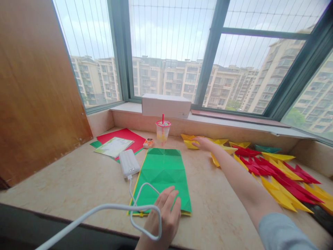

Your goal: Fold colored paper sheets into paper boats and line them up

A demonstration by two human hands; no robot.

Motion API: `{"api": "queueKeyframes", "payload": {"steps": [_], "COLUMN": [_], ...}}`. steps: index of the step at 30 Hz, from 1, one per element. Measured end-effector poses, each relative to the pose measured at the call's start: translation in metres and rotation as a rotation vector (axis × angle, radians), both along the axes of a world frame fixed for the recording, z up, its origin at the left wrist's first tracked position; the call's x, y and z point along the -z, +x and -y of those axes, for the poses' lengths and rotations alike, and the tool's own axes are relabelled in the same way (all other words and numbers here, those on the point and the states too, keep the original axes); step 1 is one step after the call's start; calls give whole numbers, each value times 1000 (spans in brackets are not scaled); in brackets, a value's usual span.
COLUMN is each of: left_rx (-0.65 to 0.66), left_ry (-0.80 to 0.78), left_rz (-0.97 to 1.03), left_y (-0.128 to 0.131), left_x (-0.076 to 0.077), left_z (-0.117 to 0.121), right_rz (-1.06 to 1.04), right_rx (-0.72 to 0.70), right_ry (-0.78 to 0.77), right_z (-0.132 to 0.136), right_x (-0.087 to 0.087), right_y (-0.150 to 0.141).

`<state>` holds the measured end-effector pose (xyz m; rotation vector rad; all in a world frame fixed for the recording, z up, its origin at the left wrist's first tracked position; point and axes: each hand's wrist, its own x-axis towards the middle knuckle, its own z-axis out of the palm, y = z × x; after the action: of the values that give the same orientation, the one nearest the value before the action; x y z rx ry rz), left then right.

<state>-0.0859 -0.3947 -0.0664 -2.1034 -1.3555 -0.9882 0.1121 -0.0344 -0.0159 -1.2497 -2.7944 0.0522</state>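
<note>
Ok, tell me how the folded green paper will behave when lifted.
The folded green paper will probably feel light and floppy, being a thin sheet creased along many lines. It may also slide easily on the smooth stone counter if pushed.

- Bright, even daylight comes through the window (169, 34) ahead
- Soft, faint shadows lie under the green paper (161, 173) on the desk (78, 180)
- Wide-angle distortion bends the window frames (299, 60) toward the right edge
- Everything looks sharp, with no glare
</note>
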Motion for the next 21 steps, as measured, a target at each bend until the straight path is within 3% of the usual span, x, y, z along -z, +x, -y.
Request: {"api": "queueKeyframes", "payload": {"steps": [10,15,21], "left_rx": [1,-13,-19], "left_ry": [-43,-76,-88], "left_rz": [-13,-21,-22], "left_y": [0,0,-1], "left_x": [-4,-3,-4], "left_z": [-1,0,4], "right_rz": [10,37,63], "right_rx": [-44,-35,38], "right_ry": [90,69,54], "right_z": [26,42,43], "right_x": [-9,-3,5], "right_y": [15,16,15]}}
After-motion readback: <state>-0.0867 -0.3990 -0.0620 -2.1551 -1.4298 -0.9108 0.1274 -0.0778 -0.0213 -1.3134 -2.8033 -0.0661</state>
